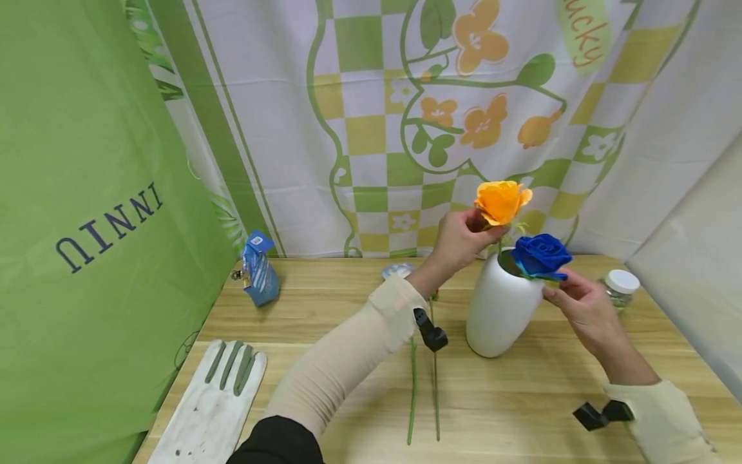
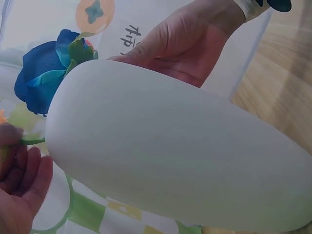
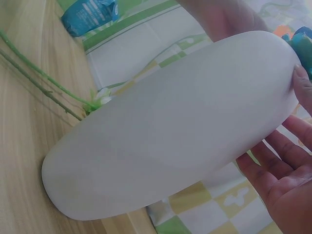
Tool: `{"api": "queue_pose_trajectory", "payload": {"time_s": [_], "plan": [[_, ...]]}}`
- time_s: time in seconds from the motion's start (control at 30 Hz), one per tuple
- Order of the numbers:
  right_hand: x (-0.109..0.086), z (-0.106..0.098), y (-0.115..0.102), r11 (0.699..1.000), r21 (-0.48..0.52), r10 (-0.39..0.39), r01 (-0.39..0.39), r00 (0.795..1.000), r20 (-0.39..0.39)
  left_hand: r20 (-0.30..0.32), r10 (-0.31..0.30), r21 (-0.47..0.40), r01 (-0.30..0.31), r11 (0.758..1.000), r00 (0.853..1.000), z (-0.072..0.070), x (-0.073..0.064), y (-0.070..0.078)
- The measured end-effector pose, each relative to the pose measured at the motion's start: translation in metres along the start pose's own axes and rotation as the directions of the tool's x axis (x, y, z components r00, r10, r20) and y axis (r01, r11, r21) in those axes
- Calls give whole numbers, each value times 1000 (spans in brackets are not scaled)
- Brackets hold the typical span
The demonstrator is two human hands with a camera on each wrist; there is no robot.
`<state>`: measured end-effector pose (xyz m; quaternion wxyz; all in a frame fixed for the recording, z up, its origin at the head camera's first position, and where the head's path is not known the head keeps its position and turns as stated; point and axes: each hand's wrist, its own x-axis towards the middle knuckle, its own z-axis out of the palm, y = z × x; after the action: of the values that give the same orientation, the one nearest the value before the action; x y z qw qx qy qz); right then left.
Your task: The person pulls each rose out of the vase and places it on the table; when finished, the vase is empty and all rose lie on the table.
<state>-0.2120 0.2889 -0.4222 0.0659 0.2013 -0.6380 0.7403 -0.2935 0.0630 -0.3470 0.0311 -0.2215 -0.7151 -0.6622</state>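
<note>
Pinching orange rose (image 1: 502, 202) in left hand (image 1: 460, 240), gripping white vase (image 1: 500, 316) in right hand (image 1: 588, 312)

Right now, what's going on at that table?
A person's left hand pinches an orange rose just under its bloom, the stem at the mouth of a white vase. The right hand holds the vase near its rim, beside a blue rose in the mouth. Two more flower stems lie on the wooden table, left of the vase in the head view.
</note>
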Motion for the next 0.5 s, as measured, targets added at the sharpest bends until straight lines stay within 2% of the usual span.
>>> {"api": "queue_pose_trajectory", "payload": {"time_s": [0.2, 0.37, 0.5], "plan": [[0, -2, 1, 1000, -8, 14, -14, 1000, -10, -17, 43, -150, -45, 988, 999, 2, -2, 2], [0, -2, 2, 1000, -14, 10, -10, 1000, -10, -31, 84, -177, -88, 980, 996, 0, -1, 7], [0, -3, 2, 1000, -4, 12, -12, 1000, -2, -46, 152, -166, -157, 974, 987, -3, 1, 15]]}}
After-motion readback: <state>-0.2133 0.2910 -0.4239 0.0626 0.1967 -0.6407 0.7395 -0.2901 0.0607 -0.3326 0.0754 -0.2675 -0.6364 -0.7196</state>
